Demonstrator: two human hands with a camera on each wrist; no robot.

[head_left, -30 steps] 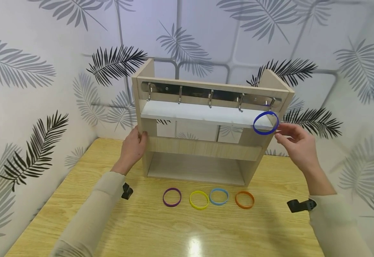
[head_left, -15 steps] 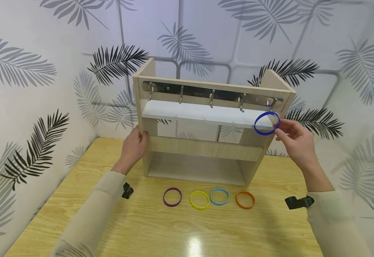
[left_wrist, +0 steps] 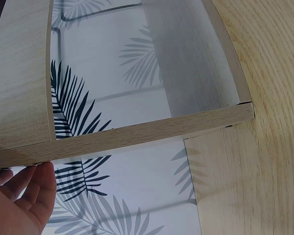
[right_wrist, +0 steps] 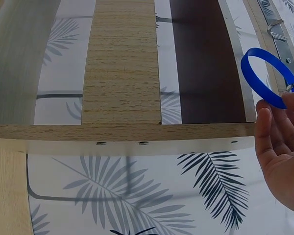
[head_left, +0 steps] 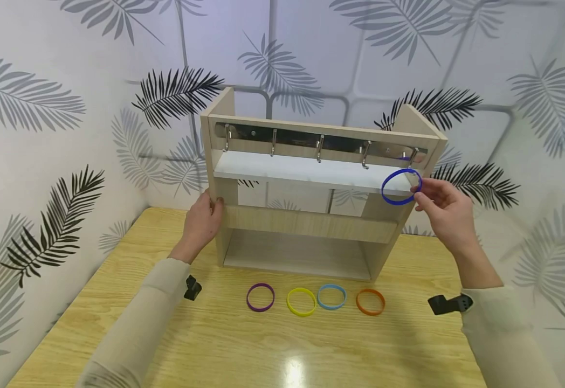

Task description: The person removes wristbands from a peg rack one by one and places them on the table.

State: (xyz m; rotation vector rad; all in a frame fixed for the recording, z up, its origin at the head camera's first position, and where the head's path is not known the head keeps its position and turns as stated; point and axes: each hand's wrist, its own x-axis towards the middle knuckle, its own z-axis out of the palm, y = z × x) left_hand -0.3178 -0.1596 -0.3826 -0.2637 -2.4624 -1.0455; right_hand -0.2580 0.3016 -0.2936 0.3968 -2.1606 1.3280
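A dark blue silicone wristband (head_left: 384, 188) hangs at the rightmost hook (head_left: 413, 156) of the metal hook rail on a wooden shelf (head_left: 307, 223). Thumb and fingers of my right hand (head_left: 449, 210) pinch the band's right side. In the right wrist view the hook's tip shows inside the loop of the blue wristband (right_wrist: 258, 81), beside my right hand (right_wrist: 284, 147). My left hand (head_left: 201, 222) grips the shelf's left side panel, thumb at its front edge. The left wrist view shows fingers of my left hand (left_wrist: 27, 196) against that panel.
On the table (head_left: 243, 350), in front of the shelf, lie a purple wristband (head_left: 248, 302), a yellow wristband (head_left: 288, 304), a light blue wristband (head_left: 319, 302) and an orange wristband (head_left: 358, 305). Several other hooks bear nothing. A leaf-patterned wall (head_left: 311, 54) stands behind.
My right hand has moved slightly up and left, its fingers coming onto the blue wristband's right side. The left hand stays on the shelf's side panel.
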